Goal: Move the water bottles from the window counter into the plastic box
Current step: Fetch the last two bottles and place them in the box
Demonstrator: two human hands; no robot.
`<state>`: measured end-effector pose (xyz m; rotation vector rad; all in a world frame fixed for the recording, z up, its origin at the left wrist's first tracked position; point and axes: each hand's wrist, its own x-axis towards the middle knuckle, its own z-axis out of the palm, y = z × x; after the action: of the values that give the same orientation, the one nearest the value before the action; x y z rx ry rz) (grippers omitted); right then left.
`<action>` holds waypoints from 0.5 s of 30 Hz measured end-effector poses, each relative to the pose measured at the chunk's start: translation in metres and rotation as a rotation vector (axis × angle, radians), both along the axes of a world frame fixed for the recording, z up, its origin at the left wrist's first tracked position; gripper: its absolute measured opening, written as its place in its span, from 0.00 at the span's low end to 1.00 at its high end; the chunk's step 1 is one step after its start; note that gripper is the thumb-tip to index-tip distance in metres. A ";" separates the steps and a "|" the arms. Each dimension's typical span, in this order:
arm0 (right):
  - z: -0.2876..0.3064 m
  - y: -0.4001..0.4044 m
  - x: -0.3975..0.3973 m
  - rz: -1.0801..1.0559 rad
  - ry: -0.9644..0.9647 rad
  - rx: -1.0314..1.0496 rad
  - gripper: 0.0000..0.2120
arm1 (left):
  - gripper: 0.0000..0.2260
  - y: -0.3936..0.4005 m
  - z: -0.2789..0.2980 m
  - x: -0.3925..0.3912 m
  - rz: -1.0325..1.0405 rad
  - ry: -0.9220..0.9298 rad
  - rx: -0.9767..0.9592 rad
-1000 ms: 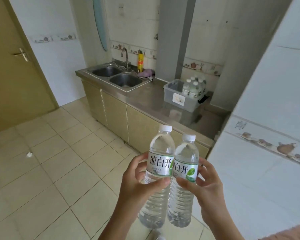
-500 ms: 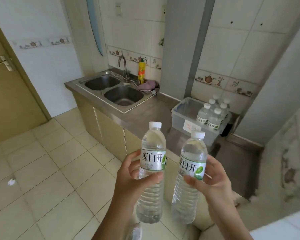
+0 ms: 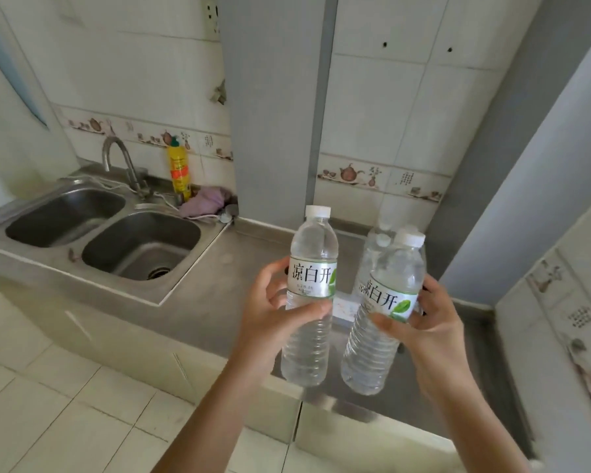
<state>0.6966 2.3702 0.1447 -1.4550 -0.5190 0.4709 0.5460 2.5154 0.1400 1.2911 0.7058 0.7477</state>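
My left hand (image 3: pixel 274 312) grips a clear water bottle (image 3: pixel 310 285) with a white cap and a green-white label, held upright above the steel counter. My right hand (image 3: pixel 427 322) grips a second, similar water bottle (image 3: pixel 382 315), tilted slightly to the right. Both bottles hang in front of the plastic box (image 3: pixel 345 303), which is almost wholly hidden behind them; only a bit of its labelled front wall shows between the two. Behind the right bottle I make out the top of a bottle in the box (image 3: pixel 377 240).
A steel counter (image 3: pixel 219 295) runs along the tiled wall, with a double sink (image 3: pixel 103 233), a tap (image 3: pixel 120 162), a yellow detergent bottle (image 3: pixel 178 170) and a purple cloth (image 3: pixel 207 204) at the left. A grey pillar (image 3: pixel 270 107) stands behind. Cabinet doors (image 3: pixel 123 349) and floor tiles lie below.
I have come closer to the counter and look down on it more. Both hands have carried their bottles forward until they cover the box.
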 end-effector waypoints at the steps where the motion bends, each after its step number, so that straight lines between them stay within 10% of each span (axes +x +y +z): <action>1: 0.004 0.013 0.012 -0.004 -0.009 0.005 0.43 | 0.34 0.014 0.002 0.016 -0.005 -0.009 0.006; 15: 0.015 0.171 0.193 0.026 -0.100 -0.005 0.45 | 0.33 0.158 -0.023 0.191 -0.081 0.058 0.190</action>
<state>0.8896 2.5412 0.1600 -1.4836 -0.6174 0.4213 0.7373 2.6730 0.1171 1.5107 0.6359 0.7271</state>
